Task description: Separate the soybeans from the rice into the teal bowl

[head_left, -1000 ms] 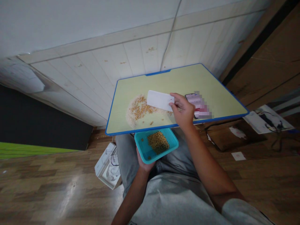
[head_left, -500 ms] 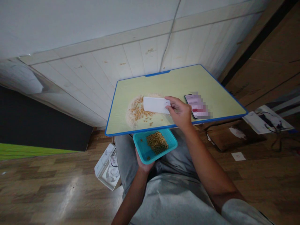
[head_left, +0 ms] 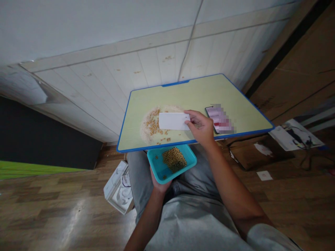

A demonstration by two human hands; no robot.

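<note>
While the left hand (head_left: 160, 185) grasps a turquoise tub (head_left: 157, 166) of beans from beneath, at the near edge of the table (head_left: 201, 91), the right hand (head_left: 202, 128) pinches a white card (head_left: 172, 121) by its right end, the card's long axis running left to right, roughly along that edge. Loose yellow beans (head_left: 152, 127) lie on the table among pale grains (head_left: 144, 132), mostly past the card's left end, with a few between card and tub.
</note>
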